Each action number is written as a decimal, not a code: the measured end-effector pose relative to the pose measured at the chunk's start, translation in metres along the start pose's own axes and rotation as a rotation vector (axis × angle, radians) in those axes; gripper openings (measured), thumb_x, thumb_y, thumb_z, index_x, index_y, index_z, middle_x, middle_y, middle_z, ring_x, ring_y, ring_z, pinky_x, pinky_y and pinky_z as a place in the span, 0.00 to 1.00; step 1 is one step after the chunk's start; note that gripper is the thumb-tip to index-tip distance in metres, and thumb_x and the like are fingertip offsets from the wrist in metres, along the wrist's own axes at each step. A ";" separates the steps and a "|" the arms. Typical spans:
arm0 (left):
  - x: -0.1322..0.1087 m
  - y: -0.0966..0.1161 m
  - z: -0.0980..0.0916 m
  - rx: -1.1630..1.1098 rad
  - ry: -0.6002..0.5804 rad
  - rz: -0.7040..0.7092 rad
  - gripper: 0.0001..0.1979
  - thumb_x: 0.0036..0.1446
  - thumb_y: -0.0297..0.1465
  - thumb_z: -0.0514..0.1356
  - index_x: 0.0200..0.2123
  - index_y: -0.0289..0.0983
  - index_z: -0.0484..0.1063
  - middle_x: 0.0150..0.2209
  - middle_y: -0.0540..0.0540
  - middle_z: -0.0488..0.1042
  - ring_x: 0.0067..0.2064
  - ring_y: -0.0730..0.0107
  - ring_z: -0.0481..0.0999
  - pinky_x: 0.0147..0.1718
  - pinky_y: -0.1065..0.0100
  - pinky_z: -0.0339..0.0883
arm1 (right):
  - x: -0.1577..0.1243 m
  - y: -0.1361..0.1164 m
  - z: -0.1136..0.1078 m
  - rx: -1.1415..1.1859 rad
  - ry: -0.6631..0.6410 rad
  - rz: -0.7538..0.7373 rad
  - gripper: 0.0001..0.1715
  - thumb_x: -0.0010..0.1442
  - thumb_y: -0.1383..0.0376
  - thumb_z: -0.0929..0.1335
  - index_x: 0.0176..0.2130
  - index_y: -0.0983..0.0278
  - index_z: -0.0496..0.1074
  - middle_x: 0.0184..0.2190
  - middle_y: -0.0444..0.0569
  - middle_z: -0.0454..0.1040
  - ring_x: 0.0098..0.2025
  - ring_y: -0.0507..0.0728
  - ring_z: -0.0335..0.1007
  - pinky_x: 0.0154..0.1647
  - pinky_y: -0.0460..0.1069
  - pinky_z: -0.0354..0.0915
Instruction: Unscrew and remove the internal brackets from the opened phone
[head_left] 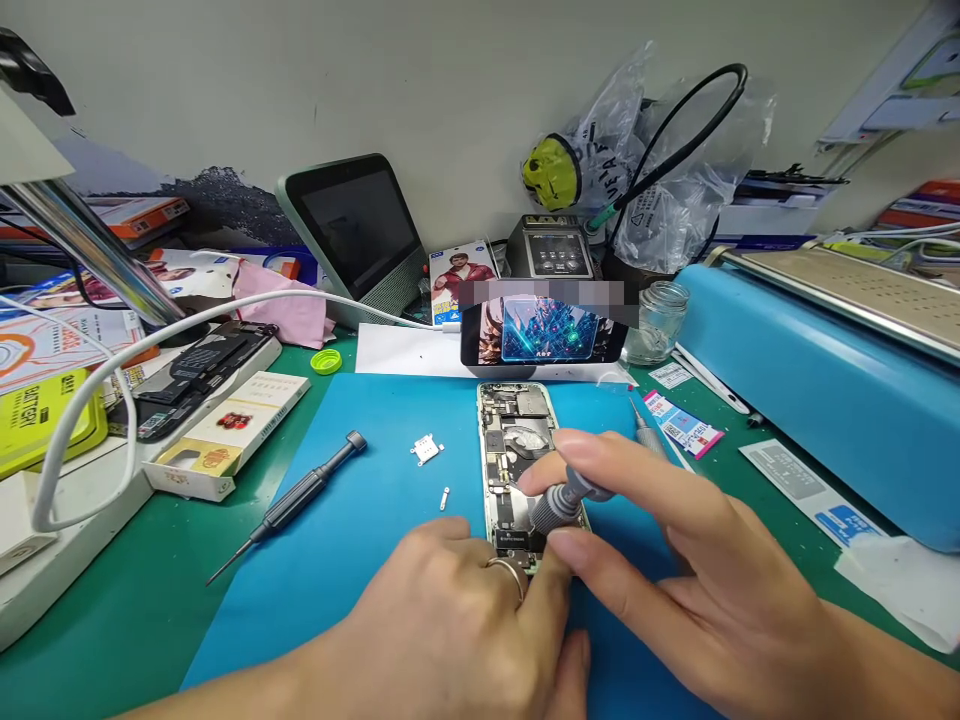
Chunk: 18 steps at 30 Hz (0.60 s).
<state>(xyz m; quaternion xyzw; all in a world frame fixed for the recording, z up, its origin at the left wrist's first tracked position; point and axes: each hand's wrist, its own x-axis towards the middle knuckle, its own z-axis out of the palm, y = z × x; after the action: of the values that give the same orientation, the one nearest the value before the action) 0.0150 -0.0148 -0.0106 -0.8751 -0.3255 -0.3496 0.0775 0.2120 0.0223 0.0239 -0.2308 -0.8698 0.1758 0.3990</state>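
Note:
An opened phone (514,440) lies on a blue mat (375,500), its boards and shields exposed. My right hand (675,560) pinches a grey screwdriver (561,502) between thumb and fingers, its tip down on the lower part of the phone. My left hand (457,610), with a ring on one finger, rests curled against the phone's lower left edge, steadying it. A small metal bracket (427,450) and a tiny loose part (445,497) lie on the mat left of the phone.
A second dark screwdriver (296,500) lies on the mat's left side. A cigarette box (232,432), white cable (127,380) and a parts tray are at left. A lit phone (544,330), glass jar (655,320) and soldering station stand behind. A blue machine (817,390) fills the right.

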 end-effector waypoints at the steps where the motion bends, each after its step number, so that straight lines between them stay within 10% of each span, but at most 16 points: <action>1: 0.000 -0.001 0.000 -0.004 -0.007 0.006 0.12 0.63 0.24 0.55 0.27 0.39 0.72 0.20 0.55 0.69 0.17 0.69 0.69 0.16 0.59 0.56 | 0.000 0.000 0.000 0.002 -0.005 -0.001 0.49 0.68 0.78 0.70 0.77 0.47 0.59 0.61 0.42 0.83 0.53 0.57 0.86 0.59 0.50 0.82; 18: -0.007 0.000 -0.015 -0.073 -0.209 0.010 0.18 0.75 0.30 0.50 0.54 0.30 0.78 0.25 0.55 0.76 0.20 0.66 0.75 0.21 0.57 0.66 | 0.011 0.013 -0.018 -0.095 0.430 0.085 0.46 0.69 0.74 0.73 0.74 0.38 0.65 0.64 0.42 0.77 0.49 0.57 0.83 0.54 0.53 0.82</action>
<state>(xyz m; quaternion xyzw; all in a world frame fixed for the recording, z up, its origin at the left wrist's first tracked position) 0.0029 -0.0234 -0.0039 -0.9106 -0.3146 -0.2677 0.0128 0.2230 0.0412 0.0359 -0.3181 -0.7613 0.0983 0.5564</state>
